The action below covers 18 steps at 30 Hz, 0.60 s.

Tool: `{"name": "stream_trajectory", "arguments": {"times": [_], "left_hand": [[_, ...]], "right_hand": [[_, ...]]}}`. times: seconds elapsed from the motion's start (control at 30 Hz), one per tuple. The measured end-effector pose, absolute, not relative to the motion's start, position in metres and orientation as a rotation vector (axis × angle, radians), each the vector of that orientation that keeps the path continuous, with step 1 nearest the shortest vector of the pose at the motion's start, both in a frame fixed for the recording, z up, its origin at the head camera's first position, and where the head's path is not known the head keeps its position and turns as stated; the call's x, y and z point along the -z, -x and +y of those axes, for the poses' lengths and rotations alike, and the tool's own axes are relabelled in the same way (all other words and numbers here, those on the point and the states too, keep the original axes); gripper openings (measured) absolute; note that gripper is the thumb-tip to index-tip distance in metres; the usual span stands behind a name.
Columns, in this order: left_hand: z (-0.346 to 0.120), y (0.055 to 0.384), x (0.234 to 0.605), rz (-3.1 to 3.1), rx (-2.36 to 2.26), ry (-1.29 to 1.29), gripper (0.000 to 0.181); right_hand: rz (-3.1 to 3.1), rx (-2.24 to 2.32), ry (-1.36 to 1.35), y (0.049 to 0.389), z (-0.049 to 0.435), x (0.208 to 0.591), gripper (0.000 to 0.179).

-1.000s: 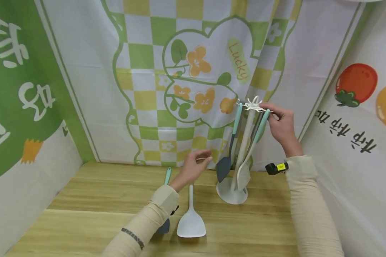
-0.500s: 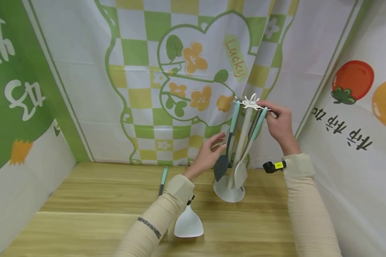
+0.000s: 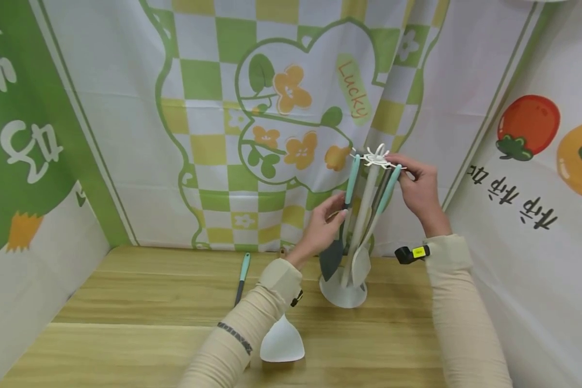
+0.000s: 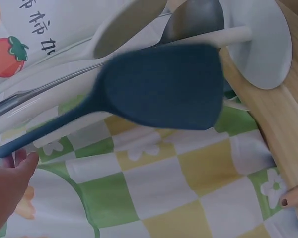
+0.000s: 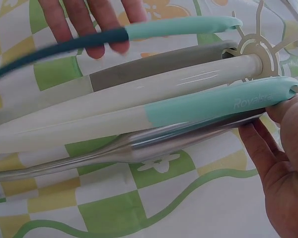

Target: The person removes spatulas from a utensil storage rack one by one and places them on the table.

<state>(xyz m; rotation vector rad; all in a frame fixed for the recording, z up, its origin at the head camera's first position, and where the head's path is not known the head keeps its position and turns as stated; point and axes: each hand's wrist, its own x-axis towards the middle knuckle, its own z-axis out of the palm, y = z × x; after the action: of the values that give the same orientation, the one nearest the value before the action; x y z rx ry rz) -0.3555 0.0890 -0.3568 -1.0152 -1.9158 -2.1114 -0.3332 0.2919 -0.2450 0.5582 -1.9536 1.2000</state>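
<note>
A white utensil stand [image 3: 366,215] with a ring of hooks holds several hanging tools. Dark blue is the turner [image 4: 159,89] on its left side, with a teal handle end. My left hand [image 3: 320,229] is at this handle; the right wrist view shows its fingers extended behind it, and no firm grip is visible. My right hand [image 3: 421,186] pinches the stand's hook ring on the right, by the teal handle of a pale utensil [image 3: 362,267]. Its fingers [image 5: 258,146] also lie against a metal handle [image 5: 184,139]. A grey metal ladle head [image 4: 196,22] hangs behind.
On the wooden table [image 3: 140,291] lie a white turner [image 3: 282,342] and a teal-and-dark-handled utensil [image 3: 242,277], both partly covered by the left arm. The stand's round base [image 3: 343,293] sits near the back edge. A checked cloth [image 3: 203,156] hangs behind.
My left hand has moved right and slightly up, from above the table to the blue turner's handle. The right hand stays at the hook ring. The view has shifted slightly.
</note>
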Motion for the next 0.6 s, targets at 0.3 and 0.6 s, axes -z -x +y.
{"name": "stream_trajectory", "arguments": {"times": [0.3,0.6], "left_hand": [[0.0927,0.3532,0.3518,-1.791,2.209,1.025,0.040],[0.0926,0.3543,0.3492,-1.771,2.180,0.946,0.039]], "right_hand": [[-1.942,-1.155,-0.592,0.3337,0.2933,0.2469,0.022],[-1.946,-1.175,-0.584,0.3330,0.2922,0.2466,0.021]]}}
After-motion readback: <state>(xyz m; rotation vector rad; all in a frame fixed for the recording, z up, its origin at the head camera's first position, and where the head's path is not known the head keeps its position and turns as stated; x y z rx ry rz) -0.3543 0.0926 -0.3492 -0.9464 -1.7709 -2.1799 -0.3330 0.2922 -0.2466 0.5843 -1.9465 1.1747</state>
